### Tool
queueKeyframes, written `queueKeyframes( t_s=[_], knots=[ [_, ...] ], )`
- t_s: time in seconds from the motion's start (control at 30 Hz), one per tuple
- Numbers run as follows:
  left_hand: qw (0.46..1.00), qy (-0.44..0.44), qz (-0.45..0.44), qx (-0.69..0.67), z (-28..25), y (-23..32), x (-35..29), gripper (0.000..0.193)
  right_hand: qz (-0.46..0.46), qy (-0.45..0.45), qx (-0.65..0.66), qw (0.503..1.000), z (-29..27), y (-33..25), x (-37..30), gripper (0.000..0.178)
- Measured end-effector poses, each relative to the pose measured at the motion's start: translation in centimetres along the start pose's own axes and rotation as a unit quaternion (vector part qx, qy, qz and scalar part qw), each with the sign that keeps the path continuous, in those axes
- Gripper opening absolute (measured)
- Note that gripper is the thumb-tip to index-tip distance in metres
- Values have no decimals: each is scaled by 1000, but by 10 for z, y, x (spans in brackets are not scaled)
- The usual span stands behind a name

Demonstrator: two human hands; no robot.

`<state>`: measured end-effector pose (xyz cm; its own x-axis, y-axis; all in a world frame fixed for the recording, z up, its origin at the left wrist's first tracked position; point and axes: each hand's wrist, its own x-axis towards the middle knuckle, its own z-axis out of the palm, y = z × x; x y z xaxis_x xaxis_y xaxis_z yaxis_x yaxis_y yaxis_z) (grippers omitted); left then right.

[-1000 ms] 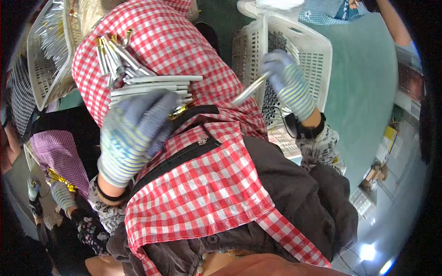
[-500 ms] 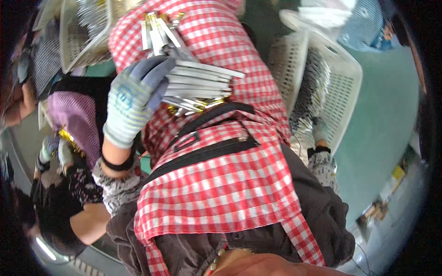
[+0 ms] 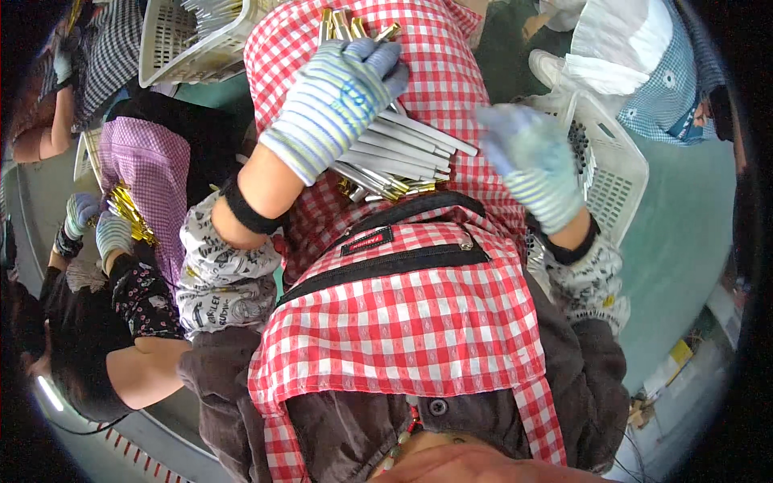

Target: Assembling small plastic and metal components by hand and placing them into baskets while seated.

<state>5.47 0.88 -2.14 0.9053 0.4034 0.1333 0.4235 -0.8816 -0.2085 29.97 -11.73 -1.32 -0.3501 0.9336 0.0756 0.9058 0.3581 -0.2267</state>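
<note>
On my lap, over a red-and-white checked apron (image 3: 394, 338), lies a loose pile of slim silver-white tubes (image 3: 403, 149), several of them with gold ends. My left hand (image 3: 346, 97), in a striped knit glove with grey-blue fingers, is closed over tubes at the far left of the pile; gold ends (image 3: 356, 26) stick out beyond its fingers. Its fingertips are partly hidden. My right hand (image 3: 531, 161), in a matching glove, is in the air between the pile and the white basket on the right. Motion smears its fingers, and nothing can be made out in them.
The white plastic basket (image 3: 624, 181) at my right holds dark-ended tubes (image 3: 581, 149). Another white basket (image 3: 173, 60) with silver pieces stands at far left. A co-worker's gloved hands (image 3: 113, 233) hold gold pieces (image 3: 133, 213) at left. Another person's white cloth (image 3: 616, 40) is at far right.
My right hand has risen out of the right basket and moved in toward my lap. My left hand has shifted farther over the pile. The whole view has moved slightly.
</note>
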Motion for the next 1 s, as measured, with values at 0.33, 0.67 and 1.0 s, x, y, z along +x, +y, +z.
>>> queueKeyframes(
  t_s=[0.33,0.67,1.0],
  knots=[
    [877,205,-69,-429,-35,9,-28,23,-29,-98,27,994,2,-20,13,41],
    [667,207,-295,-652,-27,20,-92,22,17,-48,61,997,-7,-14,0,31],
    [611,188,-321,-699,-23,25,-97,21,2,-3,168,986,-29,-20,-12,21]
  ],
)
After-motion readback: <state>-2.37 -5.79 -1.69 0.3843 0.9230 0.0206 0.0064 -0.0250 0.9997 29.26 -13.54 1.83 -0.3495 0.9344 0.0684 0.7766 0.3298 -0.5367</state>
